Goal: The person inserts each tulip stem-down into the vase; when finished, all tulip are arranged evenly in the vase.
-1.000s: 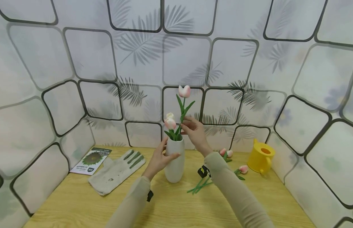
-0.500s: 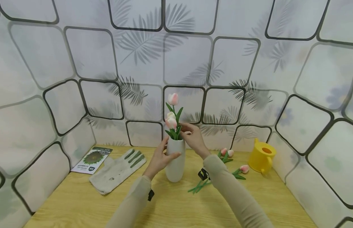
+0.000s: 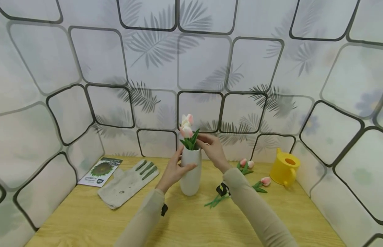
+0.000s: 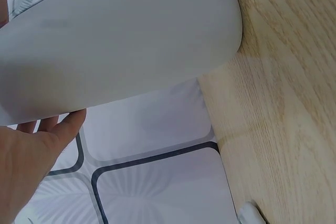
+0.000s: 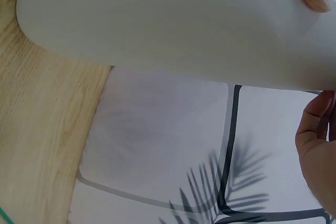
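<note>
When viewed from head camera, found left hand (image 3: 176, 170) gripping white vase (image 3: 190, 178) with tulips (image 3: 186, 131) in its mouth

Nearest: saw wooden table (image 3: 191, 233) crossed by two beige sleeves (image 3: 142, 216), each with a black device (image 3: 164, 209) at the cuff. Just past that, spotted green stems (image 3: 213, 202) lying crossed on the tabletop, running under right forearm and partly hidden there.

Mid-depth: found vase upright, base on tabletop, roughly centre. Saw left hand wrapped round its left side, thumb laid across the front; confirmed fingers against the wall in left wrist view. Saw right hand (image 3: 212, 151) at right of the rim, fingers bent in beside green leaves (image 3: 190, 141). Could not tell whether pinching a stem or only touching. Saw blooms pink-white and overlapping just above the leaves; could not get a clean count.

Left of vase, well apart: noted pale glove (image 3: 126, 187) with green-marked fingers, lying flat. Right of vase: noted one loose pink tulip (image 3: 265, 181) lying down.

Farther back: saw packet (image 3: 100, 172) with flower picture by the glove, two loose blooms (image 3: 247, 164) beyond right forearm, and yellow watering can (image 3: 284, 169) upright at back right.

Farthest: saw wall (image 3: 207, 61) patterned with rounded outlines and grey fronds.
</note>
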`<move>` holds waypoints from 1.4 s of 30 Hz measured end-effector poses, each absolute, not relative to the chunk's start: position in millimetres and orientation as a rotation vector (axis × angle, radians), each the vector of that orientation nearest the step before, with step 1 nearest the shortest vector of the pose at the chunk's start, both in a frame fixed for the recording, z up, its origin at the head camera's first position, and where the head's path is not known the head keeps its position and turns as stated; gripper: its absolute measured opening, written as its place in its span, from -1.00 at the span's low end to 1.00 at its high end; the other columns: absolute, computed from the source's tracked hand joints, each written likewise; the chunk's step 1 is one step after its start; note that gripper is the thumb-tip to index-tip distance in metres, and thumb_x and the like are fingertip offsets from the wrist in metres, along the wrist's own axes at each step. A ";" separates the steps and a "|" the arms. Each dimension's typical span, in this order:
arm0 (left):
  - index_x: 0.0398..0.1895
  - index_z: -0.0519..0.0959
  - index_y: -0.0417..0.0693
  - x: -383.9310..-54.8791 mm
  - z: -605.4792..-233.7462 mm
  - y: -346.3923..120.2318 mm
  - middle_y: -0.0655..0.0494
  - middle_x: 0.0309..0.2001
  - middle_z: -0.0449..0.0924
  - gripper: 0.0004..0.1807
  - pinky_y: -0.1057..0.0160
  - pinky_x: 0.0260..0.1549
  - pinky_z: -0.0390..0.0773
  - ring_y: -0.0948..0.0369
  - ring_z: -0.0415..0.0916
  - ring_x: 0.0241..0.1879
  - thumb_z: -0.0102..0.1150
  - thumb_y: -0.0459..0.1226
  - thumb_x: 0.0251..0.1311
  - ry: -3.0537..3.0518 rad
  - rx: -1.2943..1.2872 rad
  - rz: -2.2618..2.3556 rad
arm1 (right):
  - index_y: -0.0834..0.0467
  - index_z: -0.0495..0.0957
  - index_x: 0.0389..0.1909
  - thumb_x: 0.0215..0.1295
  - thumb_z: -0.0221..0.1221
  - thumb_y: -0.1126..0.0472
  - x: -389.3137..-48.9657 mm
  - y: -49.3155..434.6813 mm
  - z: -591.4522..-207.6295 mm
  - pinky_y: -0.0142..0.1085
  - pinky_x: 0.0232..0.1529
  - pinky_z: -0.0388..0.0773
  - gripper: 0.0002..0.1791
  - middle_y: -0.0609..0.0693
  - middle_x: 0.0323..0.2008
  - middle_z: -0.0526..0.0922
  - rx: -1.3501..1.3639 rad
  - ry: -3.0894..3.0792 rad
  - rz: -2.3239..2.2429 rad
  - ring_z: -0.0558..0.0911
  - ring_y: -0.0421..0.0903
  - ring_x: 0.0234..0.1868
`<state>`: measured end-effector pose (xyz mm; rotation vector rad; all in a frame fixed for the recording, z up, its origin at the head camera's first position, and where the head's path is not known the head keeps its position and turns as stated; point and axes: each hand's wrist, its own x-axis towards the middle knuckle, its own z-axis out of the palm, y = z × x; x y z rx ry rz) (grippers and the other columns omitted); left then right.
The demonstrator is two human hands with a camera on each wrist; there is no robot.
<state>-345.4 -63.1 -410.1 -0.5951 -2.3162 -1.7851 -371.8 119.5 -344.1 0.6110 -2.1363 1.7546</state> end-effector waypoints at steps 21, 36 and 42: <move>0.55 0.05 0.29 -346.8 -408.8 -62.2 0.07 0.40 0.29 0.01 -0.14 0.15 0.50 -0.04 0.36 0.31 0.42 0.04 0.09 -2.338 -0.590 -1.729 | 0.51 0.45 0.14 0.40 0.17 0.30 -370.3 164.6 -380.9 -0.35 -0.20 0.66 -0.58 -0.21 -0.29 0.73 0.504 -2.037 2.129 0.69 -0.23 -0.23; 0.56 0.06 0.17 -345.5 -410.9 -63.9 -0.05 0.40 0.29 -0.02 -0.18 0.09 0.52 -0.11 0.38 0.28 0.42 -0.06 0.13 -2.318 -0.617 -1.721 | 0.32 0.52 0.14 0.42 0.16 0.20 -369.6 222.3 -411.6 -0.30 -0.12 0.67 -0.63 -0.10 -0.18 0.71 0.433 -2.182 2.106 0.67 -0.12 -0.10; 0.57 0.03 0.17 -346.3 -410.3 -63.0 -0.02 0.40 0.28 0.02 -0.13 0.10 0.53 -0.06 0.39 0.27 0.41 0.00 0.11 -2.318 -0.634 -1.715 | 0.37 0.49 0.16 0.42 0.17 0.17 -370.4 242.1 -421.4 -0.35 -0.16 0.67 -0.57 -0.15 -0.20 0.71 0.397 -2.244 2.066 0.66 -0.26 -0.18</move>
